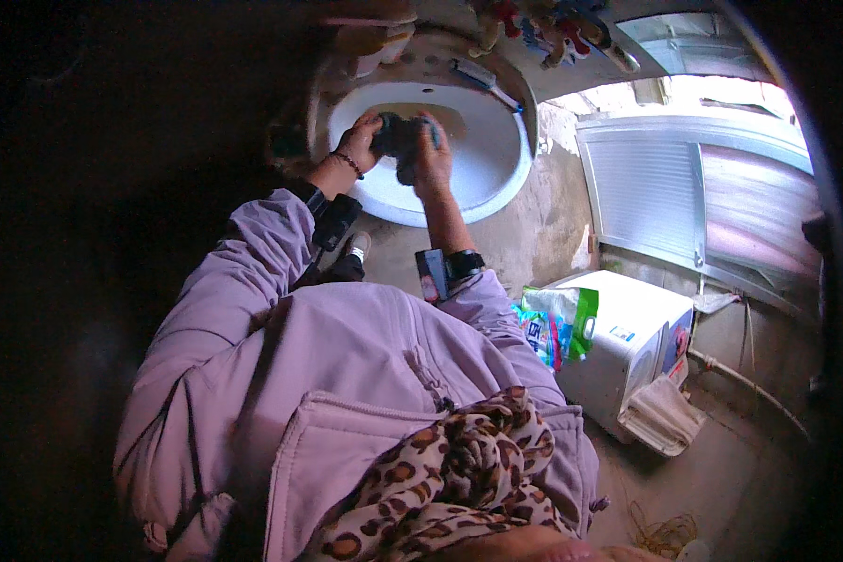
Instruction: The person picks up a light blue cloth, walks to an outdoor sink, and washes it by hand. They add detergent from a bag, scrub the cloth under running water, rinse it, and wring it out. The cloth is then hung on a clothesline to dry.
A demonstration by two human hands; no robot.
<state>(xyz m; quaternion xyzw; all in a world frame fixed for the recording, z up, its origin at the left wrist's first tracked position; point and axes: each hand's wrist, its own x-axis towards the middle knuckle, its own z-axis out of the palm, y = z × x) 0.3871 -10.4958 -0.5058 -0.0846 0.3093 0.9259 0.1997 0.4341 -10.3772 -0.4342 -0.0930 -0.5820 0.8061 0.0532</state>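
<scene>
My left hand, with a dark beaded bracelet at its wrist, grips one side of a dark, bunched wet-looking cloth. My right hand has hold of the other side, and part of the cloth hangs down beside its palm. Both hands are above a white oval washbasin, inside its rim. Some brownish water or dirt shows at the far side of the bowl. The exact kind of cloth is too dark to tell.
A brush lies on the basin's back right rim. Several small items sit on a ledge beyond. To the right, plastic packets lean at a white box-shaped appliance. A pipe runs along the wall, and a shoe shows below.
</scene>
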